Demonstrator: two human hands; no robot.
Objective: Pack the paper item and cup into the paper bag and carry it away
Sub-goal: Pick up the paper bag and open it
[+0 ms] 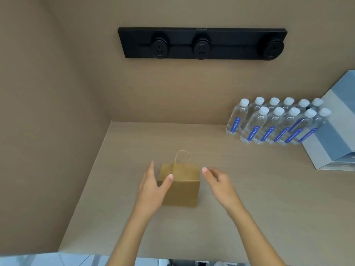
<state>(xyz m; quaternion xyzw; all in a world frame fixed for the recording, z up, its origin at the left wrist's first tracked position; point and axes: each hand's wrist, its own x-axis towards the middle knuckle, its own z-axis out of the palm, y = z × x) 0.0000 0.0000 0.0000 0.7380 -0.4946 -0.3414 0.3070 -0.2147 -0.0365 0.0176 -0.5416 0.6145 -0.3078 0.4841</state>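
Observation:
A small brown paper bag (pixel 182 186) with a twisted paper handle stands upright on the beige counter (pixel 249 198), in the middle of the view. My left hand (pixel 153 186) is open at the bag's left side, thumb resting against its front upper edge. On the other side my right hand (pixel 218 182) is open, fingers spread, a short gap from the bag. Neither hand holds anything. No paper item or cup shows; the bag's inside is hidden.
Several clear water bottles (pixel 276 121) with white caps stand in two rows at the back right. A grey-blue box (pixel 338 135) lies beside them at the right edge. A black socket strip (pixel 201 43) hangs on the back wall. A side wall bounds the counter's left.

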